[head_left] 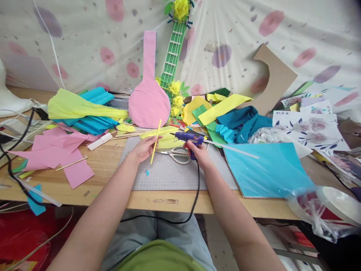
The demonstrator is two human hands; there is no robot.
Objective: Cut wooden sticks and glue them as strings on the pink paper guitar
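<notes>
My left hand [146, 148] is closed on a thin yellow stick [155, 142], which stands nearly upright above a grey cutting mat [169, 178]. My right hand [197, 151] grips a purple hot glue gun [189, 137] by its handle. The gun's nozzle points left, towards the stick, without touching it, and a long whitish glue stick [237, 148] extends from its back. Under the gun lie scissors [180, 155] with pale handles. Behind my hands leans a pink banjo-shaped piece [149, 101], beside a green fretted neck [172, 56] with yellow paper flowers [176, 99].
Pink paper [75, 169], yellow-green crepe [81, 107] and blue crepe lie at the left. At the right are a blue board [267, 169], teal crepe [251, 122], floral sheets and a plastic-wrapped roll. The gun's black cord [194, 203] hangs over the front edge.
</notes>
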